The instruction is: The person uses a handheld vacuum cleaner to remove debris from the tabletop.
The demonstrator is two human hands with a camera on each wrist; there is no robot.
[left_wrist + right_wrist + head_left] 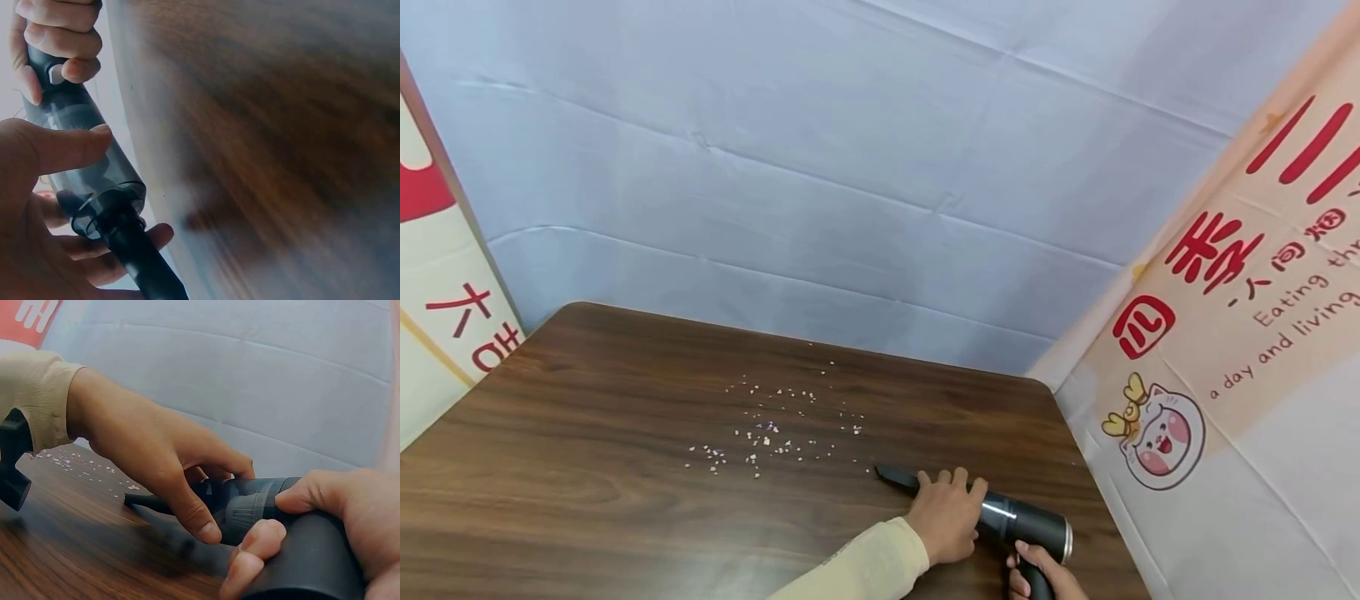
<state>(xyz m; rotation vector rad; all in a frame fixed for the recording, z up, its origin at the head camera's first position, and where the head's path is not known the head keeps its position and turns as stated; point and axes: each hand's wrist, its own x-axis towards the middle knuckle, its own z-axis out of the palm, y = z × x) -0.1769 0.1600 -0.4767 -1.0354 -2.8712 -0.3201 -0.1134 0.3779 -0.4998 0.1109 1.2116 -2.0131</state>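
A black handheld vacuum cleaner point(1037, 527) with a clear canister point(94, 156) is held low over the right front part of the table. My right hand point(1047, 573) grips its handle, the thumb and fingers wrapped round it. My left hand point(947, 518) holds the front of the body from above, its thumb on one side and fingers on the other. From under the left hand the flat black nozzle point(895, 478) points left, towards scattered white bits point(767, 442). The nozzle tip is hidden in the left wrist view.
The bits lie spread over the middle of the brown wooden table point(587, 433). A pale cloth backdrop point(812, 167) hangs behind it. Printed banners point(1262, 333) stand along the right and left sides.
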